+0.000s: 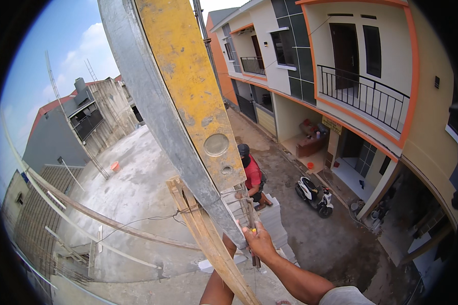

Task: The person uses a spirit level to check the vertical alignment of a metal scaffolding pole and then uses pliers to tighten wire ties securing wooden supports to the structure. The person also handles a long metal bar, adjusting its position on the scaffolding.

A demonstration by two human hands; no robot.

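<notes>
Yellow bar (188, 86): nearest the camera, long, flat and straight-edged; paint scuffed to grey patches; one large and one small round inset near its square lower end. Slants from the top edge toward the middle, along the grey beam.
Grey beam (142, 76): smooth dull face, mottled, sharp arris; metal or concrete, cannot tell. Its lower end sits just beside the rusty rods.
Rusty rods (251, 216): thin, brown, rough, roughly upright, with lighter bars crossing to the beam.
Right hand (261, 243): at the rods, fingers bent and narrow; small yellow piece (253, 231) by the thumb; cannot tell which is gripped.
Left hand (229, 243): mostly hidden behind timber and beam; grip cannot be told.
Timber (211, 246): pale sawn wood, visible grain, split upper end, tilted across the beam's foot.
Wire (142, 219): thin, dark, kinked, reaching the timber.
Slab (137, 152): grey concrete, blotched whitish.
</notes>
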